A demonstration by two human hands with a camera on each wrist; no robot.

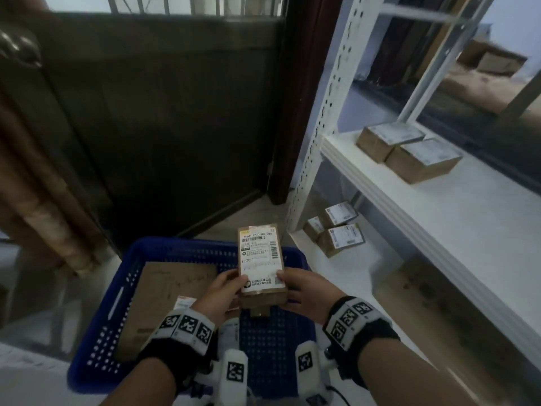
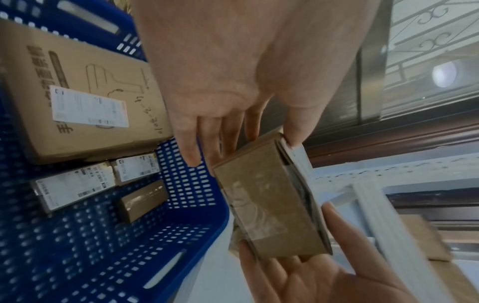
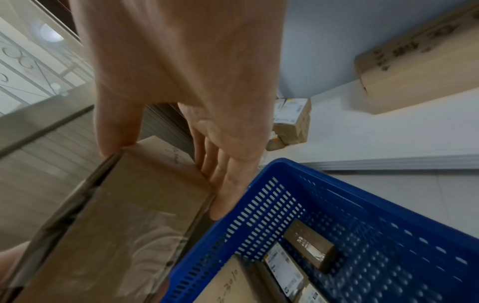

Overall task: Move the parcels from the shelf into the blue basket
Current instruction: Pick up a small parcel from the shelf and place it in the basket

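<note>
Both hands hold one brown parcel (image 1: pixel 260 259) with a white shipping label, thumbs on its labelled top, fingers beneath. My left hand (image 1: pixel 224 291) grips its near left end and my right hand (image 1: pixel 297 287) its near right end. It hangs over the right half of the blue basket (image 1: pixel 96 332). The left wrist view shows the left hand (image 2: pixel 233 127) pinching the parcel (image 2: pixel 269 205) beside the basket wall (image 2: pixel 191 184). In the right wrist view the right hand (image 3: pixel 202 131) holds the parcel (image 3: pixel 116 225) above the basket rim (image 3: pixel 259 184).
In the basket lie a large flat carton (image 1: pixel 164 300) and small parcels (image 2: pixel 75 186). The white shelf (image 1: pixel 439 218) at right carries two parcels (image 1: pixel 409 150) on its middle level and three parcels (image 1: pixel 339 230) lower down. A dark door stands behind the basket.
</note>
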